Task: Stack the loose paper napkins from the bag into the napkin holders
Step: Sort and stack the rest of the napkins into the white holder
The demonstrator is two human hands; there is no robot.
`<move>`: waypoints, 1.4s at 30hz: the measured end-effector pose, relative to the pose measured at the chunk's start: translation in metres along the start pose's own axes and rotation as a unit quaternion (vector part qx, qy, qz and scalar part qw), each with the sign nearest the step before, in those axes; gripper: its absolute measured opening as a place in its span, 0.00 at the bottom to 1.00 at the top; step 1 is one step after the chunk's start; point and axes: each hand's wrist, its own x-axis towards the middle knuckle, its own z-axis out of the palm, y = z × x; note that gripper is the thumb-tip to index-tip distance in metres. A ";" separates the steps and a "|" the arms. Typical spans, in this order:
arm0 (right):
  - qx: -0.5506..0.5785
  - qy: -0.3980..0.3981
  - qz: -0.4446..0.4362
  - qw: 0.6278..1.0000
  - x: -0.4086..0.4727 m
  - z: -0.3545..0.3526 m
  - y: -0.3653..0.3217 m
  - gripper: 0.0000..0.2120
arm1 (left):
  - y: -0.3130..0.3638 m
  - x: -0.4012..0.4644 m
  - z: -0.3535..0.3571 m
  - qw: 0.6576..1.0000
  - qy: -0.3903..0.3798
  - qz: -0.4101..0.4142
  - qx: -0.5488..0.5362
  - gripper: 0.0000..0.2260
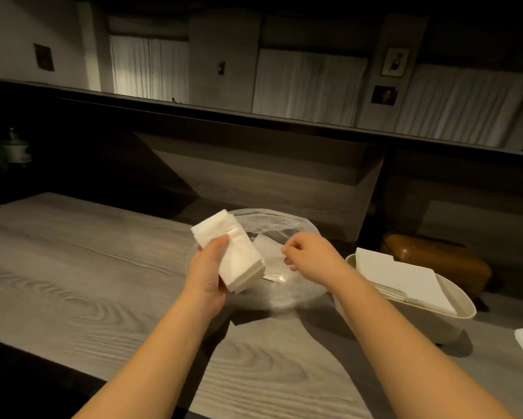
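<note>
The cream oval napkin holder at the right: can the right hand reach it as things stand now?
Probably yes: the right hand hovers over the clear plastic bag, beside the cream oval napkin holder, with nothing between.

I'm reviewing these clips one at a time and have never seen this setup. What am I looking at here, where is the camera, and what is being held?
There is no machine: a person works with bare hands, filmed by one camera worn on the head, looking forward and down. The left hand grips a stack of white napkins. The right hand, fingers curled, reaches over a clear plastic bag lying on the grey wooden table; whether it pinches the plastic is unclear. More napkins show inside the bag. To the right stands a cream napkin holder, already partly filled.
</note>
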 end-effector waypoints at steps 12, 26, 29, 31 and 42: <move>-0.244 -0.195 -0.031 0.949 0.070 0.051 -0.016 0.23 | -0.003 0.014 -0.013 0.994 0.057 0.067 -0.058 0.10; -0.061 0.012 0.021 0.998 0.077 0.031 -0.017 0.15 | -0.008 0.015 -0.011 0.994 0.061 0.052 -0.073 0.11; 0.031 -0.041 0.114 0.992 0.081 0.015 -0.021 0.20 | -0.010 0.015 -0.010 0.995 0.059 0.051 -0.065 0.11; -0.022 -0.073 0.119 0.990 0.085 0.016 -0.016 0.20 | -0.011 0.015 -0.010 0.995 0.059 0.049 -0.058 0.11; -0.118 -0.105 0.015 0.987 0.096 0.025 0.003 0.09 | -0.015 0.018 -0.010 0.997 0.050 0.046 -0.048 0.07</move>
